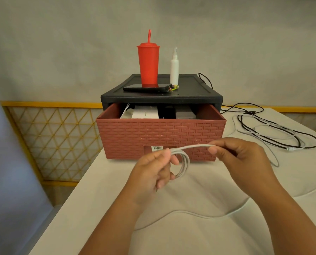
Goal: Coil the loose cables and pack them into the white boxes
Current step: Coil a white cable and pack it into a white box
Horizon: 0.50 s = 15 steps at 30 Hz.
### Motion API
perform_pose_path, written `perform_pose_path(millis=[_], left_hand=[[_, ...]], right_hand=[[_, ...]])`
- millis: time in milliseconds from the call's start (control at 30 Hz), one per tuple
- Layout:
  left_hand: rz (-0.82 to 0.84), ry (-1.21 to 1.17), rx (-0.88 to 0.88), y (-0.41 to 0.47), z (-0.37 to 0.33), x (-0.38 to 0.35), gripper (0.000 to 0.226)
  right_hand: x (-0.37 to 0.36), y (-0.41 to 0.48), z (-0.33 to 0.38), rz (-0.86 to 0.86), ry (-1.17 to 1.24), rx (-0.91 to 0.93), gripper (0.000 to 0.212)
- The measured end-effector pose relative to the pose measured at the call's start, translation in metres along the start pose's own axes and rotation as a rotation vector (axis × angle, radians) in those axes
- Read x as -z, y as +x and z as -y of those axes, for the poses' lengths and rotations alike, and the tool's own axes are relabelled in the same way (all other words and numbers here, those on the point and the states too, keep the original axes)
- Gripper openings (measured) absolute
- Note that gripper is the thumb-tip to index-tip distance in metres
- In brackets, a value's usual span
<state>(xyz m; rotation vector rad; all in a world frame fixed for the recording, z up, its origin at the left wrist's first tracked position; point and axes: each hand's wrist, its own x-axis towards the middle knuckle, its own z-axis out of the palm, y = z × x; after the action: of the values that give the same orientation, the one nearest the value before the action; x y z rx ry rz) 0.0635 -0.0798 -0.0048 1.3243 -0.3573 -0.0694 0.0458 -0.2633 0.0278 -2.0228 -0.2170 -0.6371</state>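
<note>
The left hand (153, 168) pinches the small white cable (183, 162) coil, the right hand (232, 153) grips its feed strand — slack tension could let loops spring loose.

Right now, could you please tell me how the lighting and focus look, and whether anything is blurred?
Head view: soft, even light with no harsh glare; the white cable held by the left hand and right hand is reasonably sharp; the picture's left edge is a bluish blur; the glossy phone mirrors the red cup.
</note>
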Motion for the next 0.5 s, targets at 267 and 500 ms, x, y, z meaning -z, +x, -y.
perform_pose_path(millis=[267, 500], left_hand=[[0.01, -0.513, 0.266, 0.003, -0.003, 0.002, 0.032], [0.091, -0.64, 0.354, 0.001, -0.003, -0.009, 0.036]], right_hand=[[-0.023, -0.001, -0.017, 0.062, -0.1, -0.065, 0.02], [-0.029, -0.003, -0.004, 0.122, 0.765, -0.51, 0.016]])
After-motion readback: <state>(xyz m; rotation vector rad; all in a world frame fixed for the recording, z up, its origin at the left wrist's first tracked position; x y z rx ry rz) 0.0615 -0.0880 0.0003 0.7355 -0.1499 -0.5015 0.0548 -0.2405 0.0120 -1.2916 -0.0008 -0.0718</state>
